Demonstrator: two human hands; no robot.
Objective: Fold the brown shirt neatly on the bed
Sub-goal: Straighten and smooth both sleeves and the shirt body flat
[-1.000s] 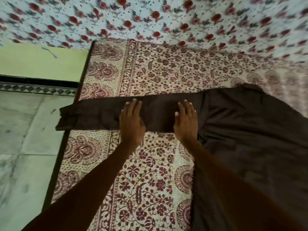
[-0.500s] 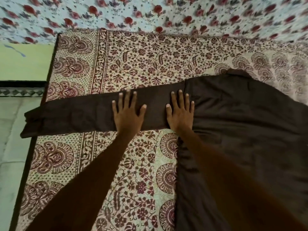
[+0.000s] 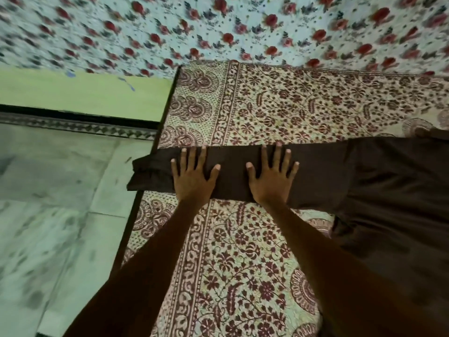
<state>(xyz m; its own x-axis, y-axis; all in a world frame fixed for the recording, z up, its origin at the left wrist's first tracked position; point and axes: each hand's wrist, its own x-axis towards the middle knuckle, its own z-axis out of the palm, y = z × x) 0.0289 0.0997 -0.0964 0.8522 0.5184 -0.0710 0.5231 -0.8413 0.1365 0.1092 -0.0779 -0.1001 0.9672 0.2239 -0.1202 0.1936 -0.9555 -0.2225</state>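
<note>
— Brown shirt (image 3: 393, 203), where's it sitting right now?

— Flat on the bed (image 3: 279, 110), with the body off on the right side of the shot. One sleeve (image 3: 233, 171) is stretched straight out to the left. Its cuff end pokes past the bed's edge and hangs over the floor (image 3: 48, 227).

— And the hands?

— Both are palm-down on that sleeve with the fingers spread, pressing it and not gripping anything. Left hand (image 3: 193, 177) is nearer the cuff and right hand (image 3: 272, 178) is nearer the shoulder. There's a strip of bare sleeve between them. The fingertips reach about to the sleeve's far edge.

— What's the surface like?

— Cream bedspread (image 3: 243, 251) printed all over with maroon flowers and vines. It's got a border of bigger round medallions down the left side. A dark frame edge (image 3: 128, 229) runs right alongside that border.

— Room?

— Pale blue floral cloth (image 3: 218, 32) with red roses fills the top. It's blurry, so I can't tell if it's a curtain or a sheet. Left of the bed there's a plain light green wall (image 3: 80, 91). At its foot is a dark strip and a patterned tile band (image 3: 73, 126). Below that it's pale marbled floor tiles with grey smudges.
</note>
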